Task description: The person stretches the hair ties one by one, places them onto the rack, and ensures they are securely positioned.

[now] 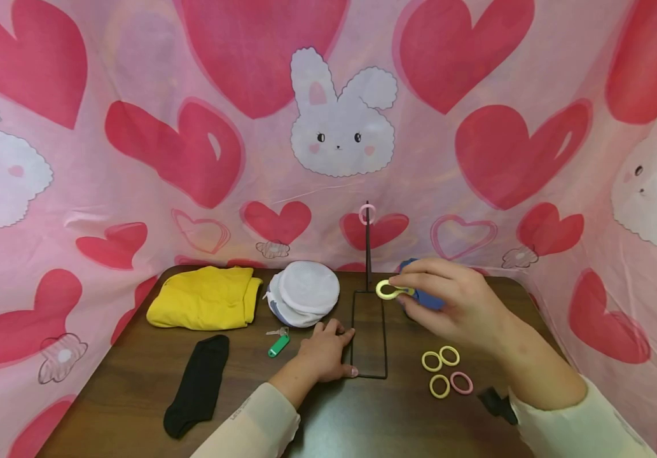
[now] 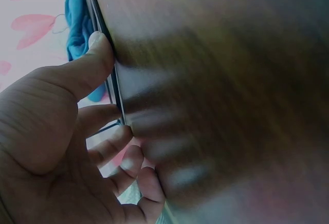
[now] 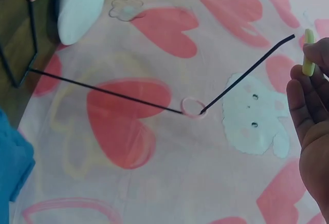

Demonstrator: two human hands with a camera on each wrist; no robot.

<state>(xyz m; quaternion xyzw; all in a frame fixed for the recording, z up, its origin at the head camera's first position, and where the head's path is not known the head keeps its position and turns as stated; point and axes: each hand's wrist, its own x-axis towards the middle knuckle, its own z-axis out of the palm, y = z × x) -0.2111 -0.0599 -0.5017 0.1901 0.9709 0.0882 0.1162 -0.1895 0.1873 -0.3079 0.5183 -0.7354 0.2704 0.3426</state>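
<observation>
My right hand (image 1: 456, 299) is raised above the table and pinches a yellow ring (image 3: 308, 54) between thumb and fingers. In the right wrist view the ring is edge-on, close to the free tip of a black wire stand (image 3: 249, 75). A pink ring (image 3: 183, 102) hangs at the bend where the stand's upright meets its arm. My left hand (image 1: 324, 353) rests on the left side of the stand's rectangular base, fingers spread. Up close in the left wrist view, its thumb (image 2: 95, 62) and fingertips touch the black wire (image 2: 116, 88).
Three yellow rings (image 1: 432, 353) and a pink ring (image 1: 453, 376) lie at the right. Blue cloth (image 1: 434, 301) sits behind my right hand. Leftward are a white hat (image 1: 308, 289), a key with a green tag (image 1: 278, 345), a folded yellow cloth (image 1: 202, 299) and a black sock (image 1: 198, 388).
</observation>
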